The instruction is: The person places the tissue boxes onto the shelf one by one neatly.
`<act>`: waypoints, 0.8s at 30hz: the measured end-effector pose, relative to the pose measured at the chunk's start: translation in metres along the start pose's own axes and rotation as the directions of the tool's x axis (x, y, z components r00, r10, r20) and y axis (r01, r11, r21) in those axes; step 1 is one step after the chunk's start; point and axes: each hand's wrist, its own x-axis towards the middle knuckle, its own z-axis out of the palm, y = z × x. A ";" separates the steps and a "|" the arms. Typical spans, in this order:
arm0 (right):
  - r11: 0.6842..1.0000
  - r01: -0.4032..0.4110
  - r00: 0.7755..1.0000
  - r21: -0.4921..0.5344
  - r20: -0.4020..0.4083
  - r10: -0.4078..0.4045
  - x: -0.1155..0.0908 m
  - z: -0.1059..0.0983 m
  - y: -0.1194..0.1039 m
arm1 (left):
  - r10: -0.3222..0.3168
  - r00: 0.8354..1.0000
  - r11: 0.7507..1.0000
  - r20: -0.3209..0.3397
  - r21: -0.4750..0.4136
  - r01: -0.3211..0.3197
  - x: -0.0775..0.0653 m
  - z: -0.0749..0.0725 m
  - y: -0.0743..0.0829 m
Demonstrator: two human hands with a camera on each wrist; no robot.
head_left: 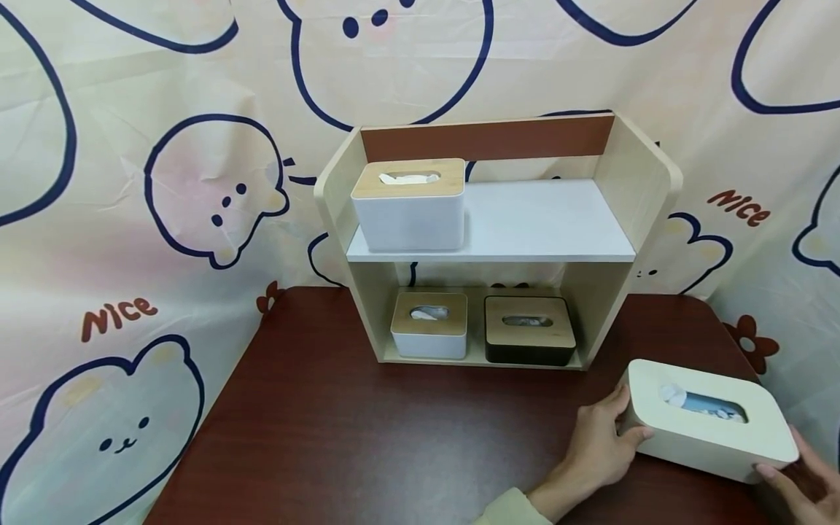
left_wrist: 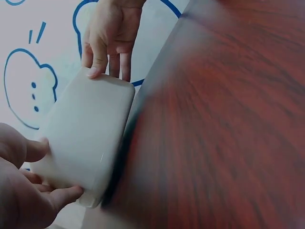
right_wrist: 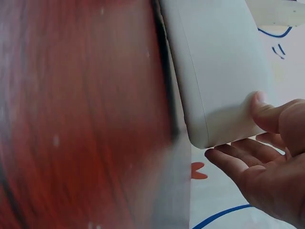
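At the right side of the desk, a white tissue box with an oval opening on top is held at both ends. My left hand grips its left end, with the thumb on the front wall. At the opposite end my right hand holds it, thumb on the front and fingers round the side. In the left wrist view both hands and the white box show. The right wrist view shows my right hand at the box's end. Whether the box touches the desk I cannot tell.
A two-tier shelf stands at the desk's back. A wood-lidded white tissue box sits at its upper left. Below are a smaller white box and a black one with wooden lids. A patterned curtain hangs behind the brown desk.
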 end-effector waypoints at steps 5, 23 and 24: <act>0.996 -0.028 1.000 -0.086 0.008 0.029 -0.005 0.005 -0.019 | -0.022 1.000 1.000 -0.002 -0.013 0.021 -0.007 -0.017 0.000; 0.899 -0.152 0.961 -0.410 0.151 0.232 -0.006 0.040 -0.089 | 0.012 0.999 0.992 -0.045 -0.127 -0.018 -0.037 -0.087 -0.009; 0.901 -0.136 0.964 -0.412 0.157 0.217 -0.006 0.043 -0.091 | 0.010 0.999 0.990 -0.048 -0.137 -0.017 -0.038 -0.091 -0.011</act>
